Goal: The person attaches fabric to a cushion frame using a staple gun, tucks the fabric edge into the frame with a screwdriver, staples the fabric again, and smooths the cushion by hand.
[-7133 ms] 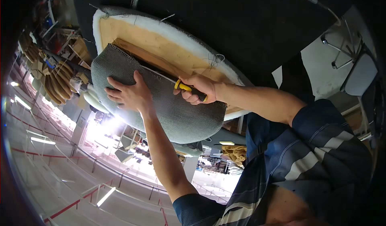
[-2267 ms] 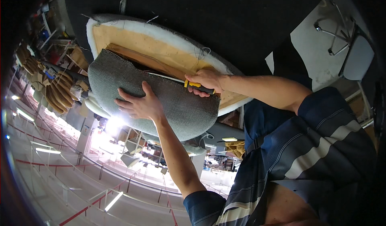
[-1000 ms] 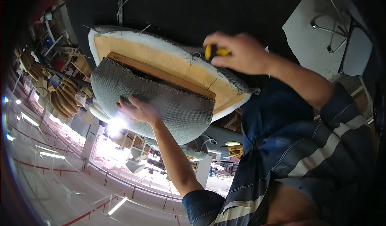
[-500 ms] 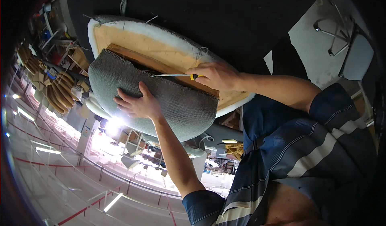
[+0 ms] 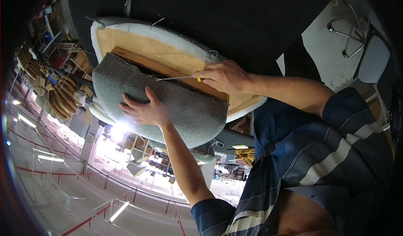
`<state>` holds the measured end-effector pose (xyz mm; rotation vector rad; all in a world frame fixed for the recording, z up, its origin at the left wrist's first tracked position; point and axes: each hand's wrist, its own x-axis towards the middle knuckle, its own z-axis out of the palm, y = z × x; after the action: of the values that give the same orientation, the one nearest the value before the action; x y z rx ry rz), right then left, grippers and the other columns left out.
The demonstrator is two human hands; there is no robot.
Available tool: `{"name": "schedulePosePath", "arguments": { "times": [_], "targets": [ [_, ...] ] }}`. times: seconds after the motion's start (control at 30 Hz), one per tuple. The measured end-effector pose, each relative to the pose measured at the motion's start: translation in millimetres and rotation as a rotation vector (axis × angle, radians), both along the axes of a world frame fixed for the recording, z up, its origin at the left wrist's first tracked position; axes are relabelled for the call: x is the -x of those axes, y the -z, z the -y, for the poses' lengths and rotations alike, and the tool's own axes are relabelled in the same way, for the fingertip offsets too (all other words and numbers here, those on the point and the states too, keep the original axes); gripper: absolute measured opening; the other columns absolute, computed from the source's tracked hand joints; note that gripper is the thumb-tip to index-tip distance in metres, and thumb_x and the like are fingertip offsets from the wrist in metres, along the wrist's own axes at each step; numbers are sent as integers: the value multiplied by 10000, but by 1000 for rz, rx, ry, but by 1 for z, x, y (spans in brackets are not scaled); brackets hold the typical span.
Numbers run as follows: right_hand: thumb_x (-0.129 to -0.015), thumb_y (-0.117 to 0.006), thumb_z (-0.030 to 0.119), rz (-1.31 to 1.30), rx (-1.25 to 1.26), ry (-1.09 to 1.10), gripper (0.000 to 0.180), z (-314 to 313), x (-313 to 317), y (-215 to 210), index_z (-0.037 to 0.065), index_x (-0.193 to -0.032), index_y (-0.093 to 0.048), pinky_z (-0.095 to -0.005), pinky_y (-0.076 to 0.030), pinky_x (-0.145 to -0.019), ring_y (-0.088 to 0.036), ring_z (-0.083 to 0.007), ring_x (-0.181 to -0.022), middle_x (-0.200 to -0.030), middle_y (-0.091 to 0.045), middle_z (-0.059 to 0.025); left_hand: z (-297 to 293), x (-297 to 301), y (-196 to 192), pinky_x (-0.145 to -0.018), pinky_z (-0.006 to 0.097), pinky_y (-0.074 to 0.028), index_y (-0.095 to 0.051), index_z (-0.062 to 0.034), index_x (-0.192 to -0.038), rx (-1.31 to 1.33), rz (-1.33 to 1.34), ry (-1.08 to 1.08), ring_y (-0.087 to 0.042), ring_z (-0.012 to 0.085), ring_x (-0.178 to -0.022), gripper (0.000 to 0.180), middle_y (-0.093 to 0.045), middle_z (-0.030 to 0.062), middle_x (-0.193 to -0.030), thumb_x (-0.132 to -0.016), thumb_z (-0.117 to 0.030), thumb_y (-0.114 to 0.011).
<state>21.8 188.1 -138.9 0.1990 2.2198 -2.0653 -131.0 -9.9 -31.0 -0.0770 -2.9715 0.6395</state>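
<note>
My right hand is closed around the yellow and black handle of a screwdriver with a long thin metal shaft. Its tip, which looks slightly forked, meets the frayed upper edge of a grey woven upholstery piece. Flat on that fabric lies my left hand, fingers spread, just below the tip. Behind the fabric edge runs a raised wooden strip. It is on a pale plywood panel rimmed with white padding. Loose grey threads stick out along the panel's far edge.
A black-covered work surface spreads beyond the panel. At the right stands a grey swivel chair with metal legs. Several curved tan pieces hang at the left among shelves and boxes.
The screwdriver's tip has shifted slightly left, and its handle has turned a little in my right hand. My left hand stays in place on the fabric.
</note>
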Motion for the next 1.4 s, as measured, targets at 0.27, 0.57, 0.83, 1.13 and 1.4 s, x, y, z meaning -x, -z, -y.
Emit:
{"name": "schedulePosePath", "arguments": {
  "times": [0.27,0.57,0.83,1.13,1.4],
  "targets": [
    [-858,-687,150,-40,-80,-23,285,-3,7,4,158,-1143,-706,-353,-570,-614,-690,-222,-675,-858,-700,-44,-2,-2,-2,-1094,679,-204,-316,-212,-1506,-2,19,-29,-173,454,-1453,885,-204,195,-1587,-826,-733,-538],
    [-864,-650,71,-79,6,66,370,13,5,11,96,-1233,-660,-323,-560,-623,-698,-202,-708,-915,-698,-112,-3,0,-3,-1086,682,-210,-279,-192,-1518,43,50,-30,-167,476,-1443,980,-178,217,-1584,-754,-665,-670],
    [-901,-637,123,194,401,48,393,38,-15,11,97,-1292,-617,-337,-531,-851,-697,-267,-975,-1116,-702,-145,-2,3,1,-1081,685,-232,-276,-208,-1517,109,44,-37,-175,495,-1434,989,-188,223,-1575,-741,-665,-685],
    [-882,-653,173,253,410,17,373,29,-10,0,158,-1255,-659,-371,-512,-914,-688,-290,-1004,-1155,-692,-153,-22,7,-6,-1066,716,-246,-171,-220,-1540,150,89,-178,-135,510,-1441,1095,-120,248,-1580,-697,-626,-740],
    [-880,-657,192,179,367,60,373,30,-16,9,159,-1251,-660,-385,-512,-913,-679,-313,-1010,-1160,-687,-159,-26,11,4,-1058,718,-243,-185,-208,-1540,154,93,-173,-150,531,-1426,1081,-132,271,-1573,-690,-550,-757]
  ]
}}
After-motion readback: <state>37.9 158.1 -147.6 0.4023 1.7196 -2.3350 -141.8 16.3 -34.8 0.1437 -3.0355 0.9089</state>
